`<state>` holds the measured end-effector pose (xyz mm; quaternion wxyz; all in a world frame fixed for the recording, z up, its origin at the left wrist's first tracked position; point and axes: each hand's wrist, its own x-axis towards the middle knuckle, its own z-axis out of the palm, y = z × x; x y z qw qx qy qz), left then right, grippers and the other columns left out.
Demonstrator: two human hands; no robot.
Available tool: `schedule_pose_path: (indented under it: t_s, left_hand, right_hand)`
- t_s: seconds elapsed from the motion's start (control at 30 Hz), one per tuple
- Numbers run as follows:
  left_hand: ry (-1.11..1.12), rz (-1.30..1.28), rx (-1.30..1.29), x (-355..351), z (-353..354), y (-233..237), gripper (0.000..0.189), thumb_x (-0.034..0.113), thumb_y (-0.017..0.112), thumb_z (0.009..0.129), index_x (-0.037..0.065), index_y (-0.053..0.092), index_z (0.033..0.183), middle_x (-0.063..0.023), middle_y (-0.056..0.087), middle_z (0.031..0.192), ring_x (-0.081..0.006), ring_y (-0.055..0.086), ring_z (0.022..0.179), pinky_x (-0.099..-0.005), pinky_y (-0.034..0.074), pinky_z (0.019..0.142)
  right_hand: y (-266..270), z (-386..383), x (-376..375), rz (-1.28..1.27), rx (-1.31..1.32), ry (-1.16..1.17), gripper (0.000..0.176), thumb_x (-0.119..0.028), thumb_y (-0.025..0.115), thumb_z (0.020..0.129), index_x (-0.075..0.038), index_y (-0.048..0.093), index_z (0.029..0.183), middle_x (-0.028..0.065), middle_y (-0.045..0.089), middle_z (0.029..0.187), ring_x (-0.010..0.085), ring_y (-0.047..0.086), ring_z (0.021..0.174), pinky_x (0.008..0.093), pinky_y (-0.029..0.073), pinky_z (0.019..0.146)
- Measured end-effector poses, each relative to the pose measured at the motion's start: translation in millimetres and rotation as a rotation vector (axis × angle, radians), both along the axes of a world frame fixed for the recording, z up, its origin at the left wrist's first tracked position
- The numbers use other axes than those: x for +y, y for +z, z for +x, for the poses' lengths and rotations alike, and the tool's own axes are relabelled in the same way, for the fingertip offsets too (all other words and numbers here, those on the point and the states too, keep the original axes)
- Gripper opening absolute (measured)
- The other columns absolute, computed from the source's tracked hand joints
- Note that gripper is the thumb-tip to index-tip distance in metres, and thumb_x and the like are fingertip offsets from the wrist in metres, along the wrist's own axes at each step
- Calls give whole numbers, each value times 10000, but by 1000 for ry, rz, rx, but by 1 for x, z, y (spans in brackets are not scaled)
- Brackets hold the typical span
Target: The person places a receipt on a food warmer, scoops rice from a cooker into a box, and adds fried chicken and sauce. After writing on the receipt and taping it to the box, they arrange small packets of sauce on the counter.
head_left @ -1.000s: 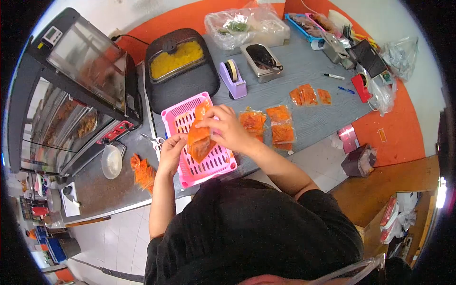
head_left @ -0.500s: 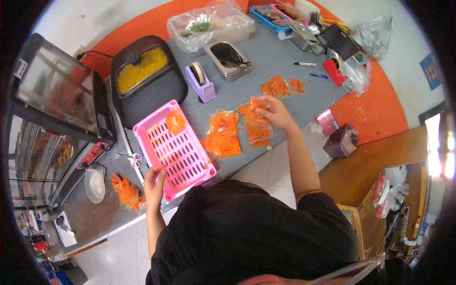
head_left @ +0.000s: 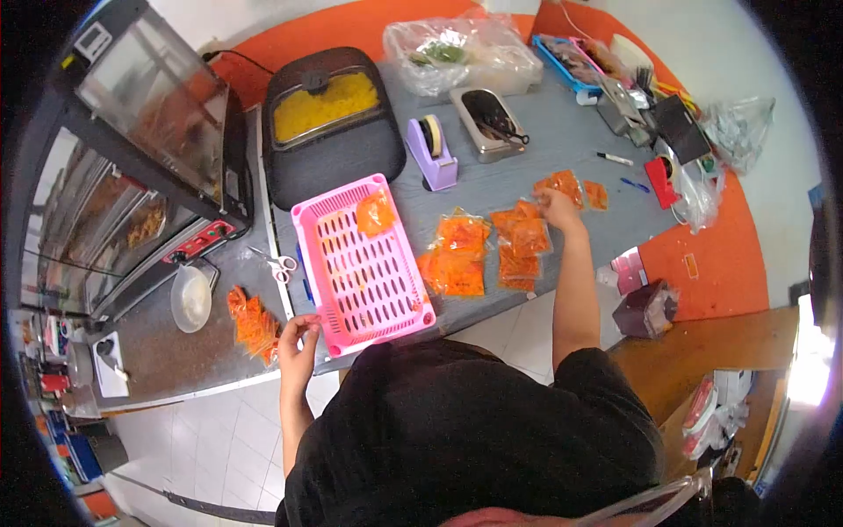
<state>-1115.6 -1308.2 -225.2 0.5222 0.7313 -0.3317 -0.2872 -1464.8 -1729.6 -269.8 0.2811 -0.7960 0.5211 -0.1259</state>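
My left hand (head_left: pixel 299 337) is at the lower left corner of the pink basket (head_left: pixel 424 322), fingers pressed together; anything between them is too small to name. One orange packet (head_left: pixel 375 214) lies inside the basket at its far end. My right hand (head_left: pixel 558 209) is over the near edge of a group of orange packets (head_left: pixel 563 185), fingers bent, and what they hold is hidden. Just left of it lies a stack of packets (head_left: pixel 524 235), and further left another stack (head_left: pixel 460 255). More packets (head_left: pixel 251 325) lie left of my left hand.
Scissors (head_left: pixel 281 267) lie left of the basket. Behind stand a pan with yellow food (head_left: pixel 327 107), a purple tape dispenser (head_left: pixel 433 158) and a metal container (head_left: pixel 488 123). A marker (head_left: pixel 615 159) and a blue pen (head_left: pixel 634 184) are at the right; a glass cabinet (head_left: pixel 158 97) stands left.
The view has shifted, so the table appears further right. My right hand has left the packet it held, which now lies on the stack, and has moved to the group behind. My left hand stays near the basket.
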Motion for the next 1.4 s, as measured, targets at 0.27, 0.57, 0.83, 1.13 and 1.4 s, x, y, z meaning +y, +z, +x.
schedule_pose_path:
  t_s: [0.27,0.57,0.83,1.13,1.4]
  left_hand:
    - [94,-5,-28,16,0,2,124,59,567,827,-7,570,932,-74,615,929,-144,567,866,-283,428,810]
    - [87,-58,-113,14,-6,22,131,42,567,816,-2,576,939,-71,612,924,-145,565,867,-272,428,801]
    - [115,-165,749,-73,-26,5,236,121,553,872,-33,551,1050,-74,612,953,-135,591,862,-266,469,765]
    - [146,-407,610,-81,-41,4,230,73,570,854,-38,529,1052,-88,608,927,-128,581,829,-236,488,723]
    - [97,-397,264,-72,-37,1,121,23,588,830,-42,604,931,-75,619,903,-98,574,824,-211,462,708]
  right_hand:
    - [67,191,118,-458,-85,628,189,-142,598,724,-68,636,894,95,598,931,235,544,929,412,391,856]
    - [22,282,130,-905,302,957,140,-131,497,743,-108,629,784,62,591,863,231,544,900,408,365,802]
    - [58,247,211,-172,-320,601,114,-88,539,760,-16,583,837,131,609,867,303,583,830,424,431,712]
    - [48,216,236,-182,-672,575,137,-38,628,729,18,577,843,185,547,1160,277,568,943,342,447,802]
    - [62,207,247,-116,-797,572,143,-107,652,731,-10,561,785,172,563,1131,272,566,824,356,447,750]
